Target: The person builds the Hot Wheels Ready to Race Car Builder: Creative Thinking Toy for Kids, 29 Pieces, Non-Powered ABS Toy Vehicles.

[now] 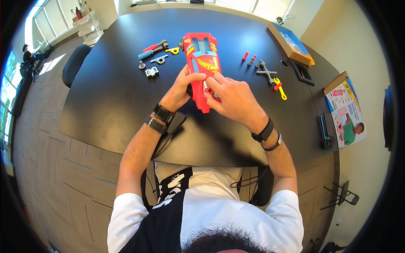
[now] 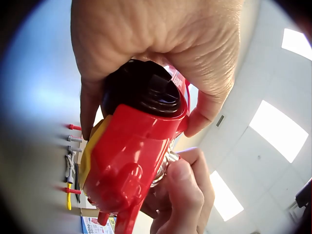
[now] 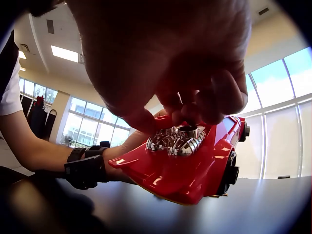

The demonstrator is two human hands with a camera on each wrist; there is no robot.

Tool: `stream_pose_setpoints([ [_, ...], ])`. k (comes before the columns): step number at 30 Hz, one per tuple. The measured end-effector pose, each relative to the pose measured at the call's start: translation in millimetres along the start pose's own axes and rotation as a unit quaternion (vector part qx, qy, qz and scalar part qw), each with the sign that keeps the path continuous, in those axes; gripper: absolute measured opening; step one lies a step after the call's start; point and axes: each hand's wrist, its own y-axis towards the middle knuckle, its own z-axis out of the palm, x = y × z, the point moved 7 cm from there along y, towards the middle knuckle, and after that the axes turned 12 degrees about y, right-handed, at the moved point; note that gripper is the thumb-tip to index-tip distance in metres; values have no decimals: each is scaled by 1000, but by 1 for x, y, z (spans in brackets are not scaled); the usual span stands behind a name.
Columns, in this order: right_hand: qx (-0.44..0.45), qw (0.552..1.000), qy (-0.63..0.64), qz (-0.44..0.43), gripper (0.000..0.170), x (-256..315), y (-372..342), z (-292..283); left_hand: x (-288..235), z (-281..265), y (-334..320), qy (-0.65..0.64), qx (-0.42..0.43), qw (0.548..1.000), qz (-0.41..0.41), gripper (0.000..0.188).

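Note:
A red toy car (image 1: 206, 63) with yellow and blue trim is held up above the black table, its rear end toward me. My left hand (image 1: 181, 90) grips its left side, around a black wheel (image 2: 141, 87), with the thumb over the top. Over the rear deck, my right hand (image 1: 236, 99) pinches a chrome toy engine (image 3: 178, 144) with thumb and fingertips. In the right wrist view the engine sits against the red body, its upper part partly covered by the fingers. Part of its shiny side also shows beside the right thumb in the left wrist view.
Left on the black table (image 1: 101, 114) lie toy tools, a yellow piece (image 1: 172, 50), a light blue piece (image 1: 160, 59) and a chrome piece (image 1: 152, 72). Rightward are red and grey bolts, a grey cross-shaped tool (image 1: 266, 72), a yellow wrench (image 1: 280, 88) and a printed box (image 1: 346, 109).

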Motion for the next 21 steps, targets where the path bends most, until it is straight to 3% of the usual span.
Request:
stream_pose_setpoints([
  [3, 71, 996, -29, 44, 35, -16, -4, 15, 2, -2, 0, 22, -5, 1000, -10, 56],
  [10, 90, 993, -33, 74, 40, -19, -6, 21, 4, 0, 1, 24, 2, 1000, -2, 58],
  [16, 74, 992, 6, 101, 48, -29, -12, -13, 6, -10, 1, -43, -26, 999, 9, 59],
  [18, -1, 986, -18, 165, 49, -56, -16, -32, 4, -13, -1, -52, -42, 998, 4, 62],
  [21, -37, 970, -104, 219, 32, -121, -35, -58, 5, -17, -3, -61, -54, 997, -7, 61],
])
